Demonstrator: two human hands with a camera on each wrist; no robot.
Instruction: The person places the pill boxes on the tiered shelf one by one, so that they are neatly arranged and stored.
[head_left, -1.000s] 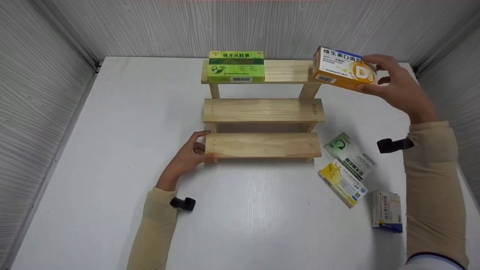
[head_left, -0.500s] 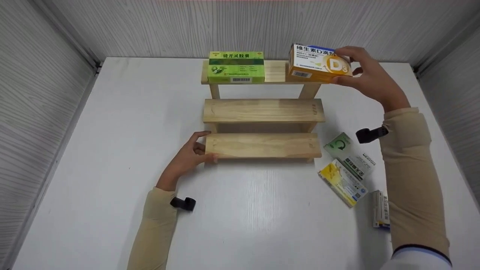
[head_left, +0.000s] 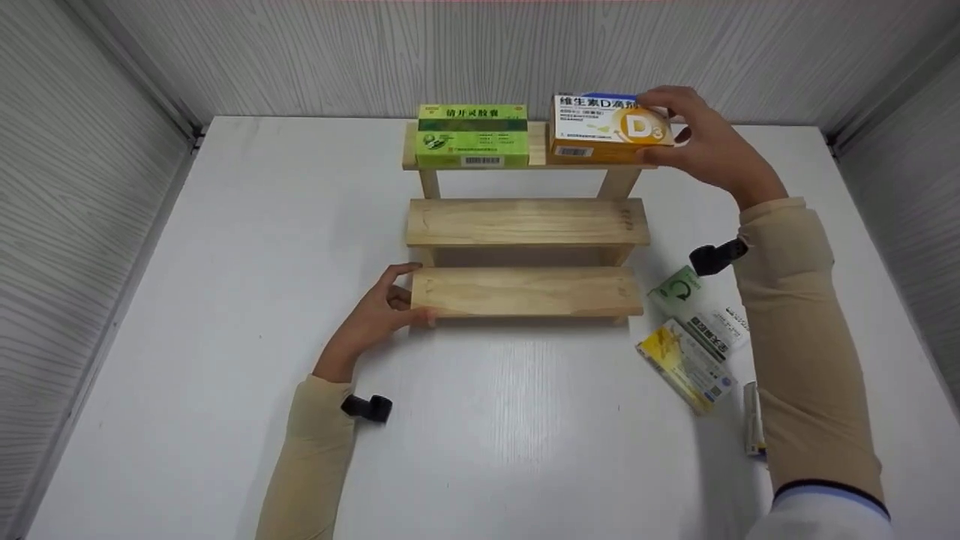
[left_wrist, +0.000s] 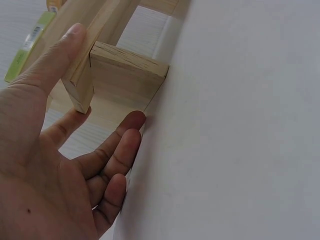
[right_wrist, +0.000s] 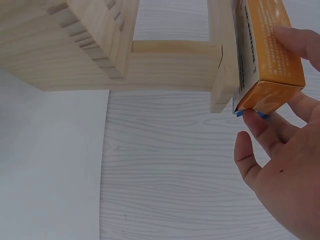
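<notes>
On the right part of the top step of a three-tier wooden rack (head_left: 525, 221) is an orange and white vitamin D medicine box (head_left: 592, 124). My right hand (head_left: 709, 146) holds its right end between thumb and fingers; in the right wrist view the box (right_wrist: 275, 55) lies along the top board. A green medicine box (head_left: 472, 135) occupies the left part of that step. My left hand (head_left: 375, 311) grips the left end of the lowest step, its thumb on the front edge and index finger behind. The other left fingers (left_wrist: 117, 155) curl loosely beside the rack's leg.
Right of the rack, a green and white box (head_left: 679, 291) and a yellow and white box (head_left: 686, 367) lie on the white table (head_left: 495, 442). Another box (head_left: 754, 420) is mostly covered by the right sleeve. A wood-grain panel (head_left: 480, 56) rises behind the rack.
My right hand has carried the orange and white box leftward onto the top step, straightening it from a tilt. The left hand has stayed on the lowest step.
</notes>
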